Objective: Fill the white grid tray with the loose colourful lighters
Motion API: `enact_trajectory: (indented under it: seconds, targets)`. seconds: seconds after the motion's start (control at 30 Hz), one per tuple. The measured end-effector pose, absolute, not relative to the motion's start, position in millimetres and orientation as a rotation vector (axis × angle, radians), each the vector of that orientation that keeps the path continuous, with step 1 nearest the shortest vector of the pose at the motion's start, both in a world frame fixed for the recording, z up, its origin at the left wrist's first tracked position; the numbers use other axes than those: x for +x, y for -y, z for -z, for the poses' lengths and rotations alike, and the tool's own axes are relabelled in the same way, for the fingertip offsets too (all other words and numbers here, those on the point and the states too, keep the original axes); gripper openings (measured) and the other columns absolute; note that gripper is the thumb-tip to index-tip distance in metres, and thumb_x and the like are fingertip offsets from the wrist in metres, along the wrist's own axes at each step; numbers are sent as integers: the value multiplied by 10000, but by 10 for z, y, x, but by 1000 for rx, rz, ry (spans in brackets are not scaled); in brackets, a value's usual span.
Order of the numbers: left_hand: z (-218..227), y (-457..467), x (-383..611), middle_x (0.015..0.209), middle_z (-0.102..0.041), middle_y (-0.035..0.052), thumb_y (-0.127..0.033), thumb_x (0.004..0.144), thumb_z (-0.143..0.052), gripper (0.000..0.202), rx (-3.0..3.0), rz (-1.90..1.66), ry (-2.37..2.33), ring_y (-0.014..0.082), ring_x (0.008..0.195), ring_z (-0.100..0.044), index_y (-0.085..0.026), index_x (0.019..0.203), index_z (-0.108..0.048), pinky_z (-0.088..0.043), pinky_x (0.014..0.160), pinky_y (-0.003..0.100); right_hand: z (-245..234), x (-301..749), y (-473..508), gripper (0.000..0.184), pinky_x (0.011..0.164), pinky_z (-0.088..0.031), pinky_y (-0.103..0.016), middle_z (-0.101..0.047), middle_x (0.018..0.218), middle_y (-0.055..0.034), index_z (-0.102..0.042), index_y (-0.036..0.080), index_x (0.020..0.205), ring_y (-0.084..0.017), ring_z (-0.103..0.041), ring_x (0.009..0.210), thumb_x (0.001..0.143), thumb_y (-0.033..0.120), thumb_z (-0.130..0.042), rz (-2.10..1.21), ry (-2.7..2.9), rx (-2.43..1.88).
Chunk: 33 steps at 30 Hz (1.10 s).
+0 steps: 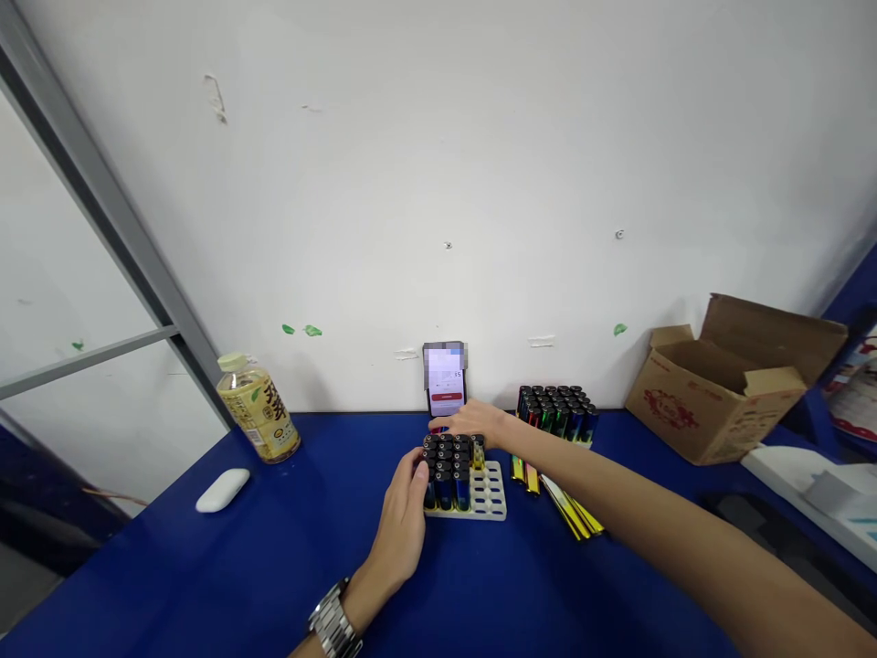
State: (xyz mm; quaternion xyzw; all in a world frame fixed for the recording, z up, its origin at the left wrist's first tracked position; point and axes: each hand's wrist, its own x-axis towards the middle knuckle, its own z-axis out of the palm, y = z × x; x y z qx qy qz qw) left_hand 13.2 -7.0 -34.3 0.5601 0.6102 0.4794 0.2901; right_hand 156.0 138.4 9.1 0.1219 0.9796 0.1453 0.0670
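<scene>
Head view shows a person's two bare hands at a block of dark-topped cylinders (445,471) standing upright in a white tray (488,514) on a blue table (329,539). The left hand (401,521), with a metal watch (333,623) on its wrist, lies along the left side of the block; its thumb and fingers are loosely curved against the nearest cylinders, though how firmly they press cannot be told. The right hand (476,420) reaches across to the far side of the tray, bent downward behind the block; its fingertips are mostly hidden, so whether they are closed on anything cannot be told, but a small reddish patch shows beside them. The cylinders fill the left part of the tray, while rows of oval holes show at its right. Beyond the right forearm stands a second group of cylinders (558,402), and nearer, partly behind that forearm, gold strips (572,512) lie fanned on the table. A phone (446,379) with a lit screen leans on the wall behind the tray. Well apart at the left are a yellow bottle (260,411) and a white case (223,490); at the right sits an open cardboard box (692,407).
</scene>
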Motion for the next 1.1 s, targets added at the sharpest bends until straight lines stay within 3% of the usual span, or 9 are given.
enact_trajectory:
  seconds: [0.13, 0.3, 0.53, 0.67, 0.77, 0.87, 0.93, 1.03, 1.1]
  targets:
    - [354, 66, 130, 1261, -600, 102, -456, 925, -340, 426, 1503, -1300, -1622, 231, 1216, -514, -196, 1202, -533, -352, 1063, 429, -98, 1595, -1383, 463, 571, -463, -268, -621, 1175, -95, -513, 205, 1239, -181, -664, 778, 798, 78, -567, -467, -2876, 384]
    - [362, 65, 129, 1272, -589, 97, -463, 931, -317, 439, 1524, -1284, -1608, 222, 1231, -499, -198, 1217, -519, -346, 1066, 412, -81, 1785, -1350, 481, 574, -463, -270, -599, 1180, -124, -471, 190, 1251, -191, -670, 747, 798, 47, -551, -415, -2876, 558]
    - [350, 66, 138, 1269, -582, 107, -458, 934, -304, 438, 1544, -1278, -1608, 229, 1216, -504, -190, 1211, -510, -335, 1066, 427, -72, 1955, -1346, 173, 506, -444, -269, -666, 833, -109, -529, 136, 1043, -199, -639, 622, 889, 210, -508, 165, -3014, 1050]
    - [329, 77, 150, 1218, -602, 98, -453, 939, -291, 415, 1553, -1267, -1615, 226, 1178, -532, -201, 1201, -491, -384, 1026, 418, -210, 1990, -1287, 216, 388, -398, -244, -616, 683, -31, -494, 132, 1087, -114, -531, 367, 921, 255, -431, 692, -3095, 1306]
    - [327, 91, 135, 1178, -592, 108, -439, 943, -297, 402, 1629, -1333, -1678, 227, 1098, -563, -190, 1202, -477, -445, 954, 421, -406, 2022, -1146, 327, 386, -403, -239, -521, 533, 52, -445, 126, 1190, -121, -513, 340, 921, 313, -452, 1086, -3170, 1445]
    - [308, 127, 106, 1102, -566, 116, -369, 936, -367, 361, 1879, -1556, -1776, 213, 952, -578, -167, 1220, -462, -504, 830, 404, -624, 2065, -902, 380, 375, -399, -221, -558, 604, 35, -434, 141, 1220, -96, -495, 360, 915, 362, -485, 1366, -3171, 1286]
    - [266, 163, 98, 1083, -544, 119, -269, 901, -460, 381, 2182, -1747, -1748, 211, 938, -563, -157, 1265, -435, -516, 791, 383, -732, 2092, -723, 305, 346, -380, -196, -546, 657, 36, -481, 155, 1119, -60, -453, 353, 908, 374, -503, 1499, -3082, 995]
    - [165, 221, 125, 1150, -530, 143, -125, 799, -600, 527, 2777, -1875, -1551, 249, 1076, -526, -159, 1297, -433, -491, 870, 401, -785, 2115, -524, 208, 333, -377, -162, -462, 612, 79, -490, 163, 1009, -39, -435, 360, 893, 332, -532, 1628, -2877, 739]
    - [92, 253, 157, 1172, -558, 126, -79, 763, -637, 489, 3146, -1776, -1388, 261, 1132, -506, -190, 1223, -518, -455, 930, 422, -754, 2118, -465, 175, 330, -374, -152, -441, 587, 94, -485, 167, 961, -35, -427, 351, 885, 315, -539, 1708, -2763, 628]
